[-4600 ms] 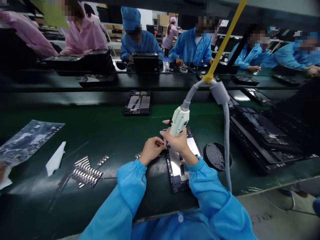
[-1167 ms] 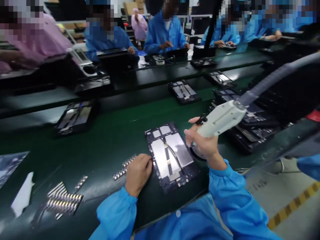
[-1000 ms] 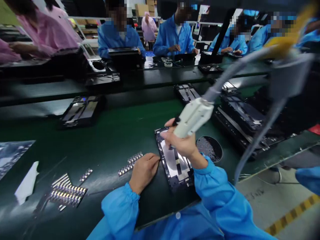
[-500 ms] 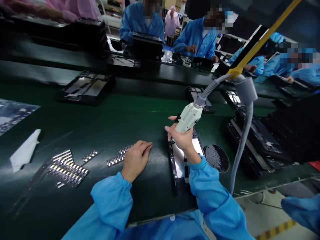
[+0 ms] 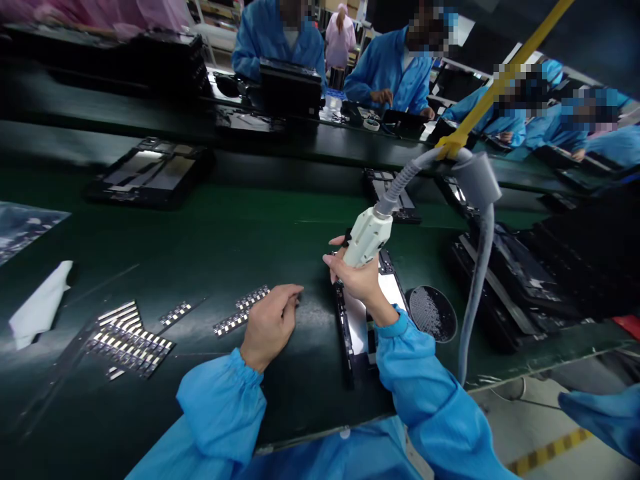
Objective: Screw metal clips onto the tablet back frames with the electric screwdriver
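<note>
My right hand [image 5: 357,270] is wrapped round a pale electric screwdriver [image 5: 367,237] that hangs from a grey hose. It is held tilted over an open flat device [image 5: 346,333] with a black frame and silvery-white panels; my hand hides the tool's tip. My left hand [image 5: 270,320] rests on the table left of that device, fingers stretched out to the right and nothing visible in them. Just beyond its knuckles are small strips of parts [image 5: 233,322], partly covered by the hand. A round dish of tiny screws [image 5: 431,313] sits right of the device.
More part strips [image 5: 133,343] lie in a pile at left, near a crumpled white paper [image 5: 43,303] and a plastic bag [image 5: 25,230]. Another open device [image 5: 150,172] lies farther back. Dark devices are stacked [image 5: 500,287] at right, behind the hanging hose [image 5: 475,300]. Co-workers sit opposite.
The view has shifted slightly. My right hand still holds the screwdriver over the device, which leans a little more to the left. My left hand stays in place, its fingers slightly flatter.
</note>
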{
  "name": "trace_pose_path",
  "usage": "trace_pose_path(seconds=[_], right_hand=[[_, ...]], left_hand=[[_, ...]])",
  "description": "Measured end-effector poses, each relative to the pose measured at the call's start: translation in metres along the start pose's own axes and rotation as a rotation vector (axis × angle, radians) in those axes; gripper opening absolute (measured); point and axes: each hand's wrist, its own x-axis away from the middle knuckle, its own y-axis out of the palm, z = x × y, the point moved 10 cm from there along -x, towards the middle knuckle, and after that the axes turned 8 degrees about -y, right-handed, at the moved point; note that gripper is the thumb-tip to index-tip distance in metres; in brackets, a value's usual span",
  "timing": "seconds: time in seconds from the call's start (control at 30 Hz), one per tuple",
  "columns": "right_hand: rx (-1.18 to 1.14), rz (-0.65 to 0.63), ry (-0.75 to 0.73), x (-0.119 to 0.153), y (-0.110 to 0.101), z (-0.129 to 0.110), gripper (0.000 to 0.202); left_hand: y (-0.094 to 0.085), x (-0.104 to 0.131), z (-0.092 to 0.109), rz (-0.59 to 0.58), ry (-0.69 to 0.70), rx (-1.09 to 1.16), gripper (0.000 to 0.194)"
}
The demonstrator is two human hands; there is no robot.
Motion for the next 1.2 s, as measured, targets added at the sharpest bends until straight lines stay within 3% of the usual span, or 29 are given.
trace_pose_path(seconds=[0.1, 0.2, 0.37, 0.43, 0.53, 0.6, 0.67, 0.77, 0.87, 0.93, 1.0, 1.07, 1.2], right_hand=[[-0.003, -0.014, -0.004, 0.001, 0.002, 0.000, 0.020], [0.001, -0.001, -0.010, 0.001, 0.001, 0.002, 0.022], [-0.012, 0.024, -0.045, -0.003, -0.005, -0.011, 0.028], [-0.012, 0.071, -0.099, -0.003, -0.017, -0.028, 0.030], [-0.008, 0.149, -0.170, 0.003, -0.046, -0.054, 0.034], [-0.018, 0.171, -0.165, 0.012, -0.065, -0.060, 0.036], [-0.038, 0.174, -0.117, 0.023, -0.079, -0.052, 0.039], [-0.078, 0.135, -0.003, 0.037, -0.085, -0.024, 0.045], [-0.087, 0.054, 0.097, 0.042, -0.073, 0.003, 0.045], [-0.042, 0.027, 0.093, 0.041, -0.066, 0.009, 0.036], [0.008, 0.028, 0.054, 0.038, -0.062, 0.008, 0.024], [0.022, 0.015, 0.034, 0.036, -0.057, 0.008, 0.019], [-0.004, -0.076, 0.055, 0.038, -0.040, 0.019, 0.020]], left_hand=[[0.000, 0.007, 0.021, 0.004, 0.124, -0.002, 0.028], [0.008, 0.029, 0.057, -0.029, 0.305, 0.043, 0.030], [0.048, 0.092, 0.124, -0.258, 0.620, 0.105, 0.028], [0.062, 0.108, 0.133, -0.276, 0.651, 0.013, 0.028], [0.069, 0.108, 0.127, -0.208, 0.654, -0.142, 0.031], [0.068, 0.091, 0.110, -0.157, 0.643, -0.210, 0.030], [0.066, 0.059, 0.083, -0.120, 0.625, -0.274, 0.031], [0.063, -0.018, 0.031, -0.118, 0.556, -0.395, 0.034], [0.056, -0.111, -0.030, -0.190, 0.284, -0.591, 0.034], [0.046, -0.158, -0.048, -0.195, 0.157, -0.690, 0.035], [0.045, -0.186, -0.042, -0.191, 0.148, -0.735, 0.037], [0.061, -0.196, -0.022, -0.222, 0.206, -0.742, 0.035], [0.137, -0.193, 0.029, -0.374, 0.359, -0.707, 0.032]])
